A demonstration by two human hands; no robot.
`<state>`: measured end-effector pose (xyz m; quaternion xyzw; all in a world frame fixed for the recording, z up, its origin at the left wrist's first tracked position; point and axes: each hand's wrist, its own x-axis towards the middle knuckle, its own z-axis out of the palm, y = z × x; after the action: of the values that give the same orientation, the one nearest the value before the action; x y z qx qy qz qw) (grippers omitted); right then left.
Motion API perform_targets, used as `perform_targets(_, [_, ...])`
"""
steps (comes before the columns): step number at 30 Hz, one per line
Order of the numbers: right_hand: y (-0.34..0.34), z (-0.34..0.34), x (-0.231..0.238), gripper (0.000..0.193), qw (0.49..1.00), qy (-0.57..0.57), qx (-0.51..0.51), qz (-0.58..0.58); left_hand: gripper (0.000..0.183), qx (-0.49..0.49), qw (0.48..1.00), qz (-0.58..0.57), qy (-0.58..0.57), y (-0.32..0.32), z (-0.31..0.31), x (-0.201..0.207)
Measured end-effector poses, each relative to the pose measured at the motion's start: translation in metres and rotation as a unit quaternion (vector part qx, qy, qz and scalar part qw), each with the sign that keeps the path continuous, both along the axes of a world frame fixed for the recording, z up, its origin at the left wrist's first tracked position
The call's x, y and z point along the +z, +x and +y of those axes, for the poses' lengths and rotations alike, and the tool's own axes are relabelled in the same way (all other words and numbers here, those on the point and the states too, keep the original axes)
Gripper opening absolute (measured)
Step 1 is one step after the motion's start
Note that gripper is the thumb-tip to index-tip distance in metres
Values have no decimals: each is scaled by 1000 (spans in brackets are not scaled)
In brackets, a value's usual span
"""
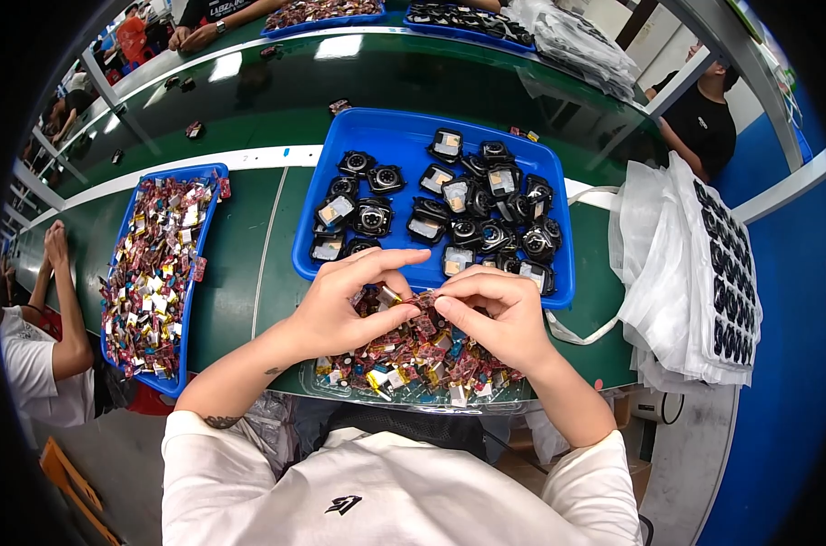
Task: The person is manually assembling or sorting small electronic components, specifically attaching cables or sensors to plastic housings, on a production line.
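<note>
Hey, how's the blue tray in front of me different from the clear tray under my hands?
The blue tray is solid-coloured, while the clear tray is see-through. The blue tray holds black watch cases with bare floor between some; the clear tray is heaped with reddish circuit boards. Both hold many small parts.
</note>
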<state>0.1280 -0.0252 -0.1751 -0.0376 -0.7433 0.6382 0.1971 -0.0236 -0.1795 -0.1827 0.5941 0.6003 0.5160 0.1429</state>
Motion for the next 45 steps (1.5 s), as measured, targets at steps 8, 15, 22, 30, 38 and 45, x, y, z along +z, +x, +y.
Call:
perform_targets(8, [-6, 0, -1, 13, 918, 343, -96, 175, 29, -9, 999, 50, -6, -3, 2, -2])
perform_targets(15, [-3, -6, 5, 23, 974, 216, -54, 43, 12, 5, 999, -38, -31, -3, -1, 4])
perform_targets(22, [4, -4, 3, 15, 983, 173, -36, -42, 17, 9, 925, -379, 18, -6, -4, -5])
perform_targets(30, [-4, -7, 3, 20, 983, 181, -31, 28, 17, -38, 913, -405, -6, -3, -3, 4])
perform_targets(38, [-9, -9, 0, 28, 958, 274, 64, 59, 18, -50, 909, -410, 50, 0, -2, -1])
perform_targets(45, [-8, -7, -6, 12, 967, 235, 41, 88, 16, 1, 901, -432, 30, -5, -4, 1])
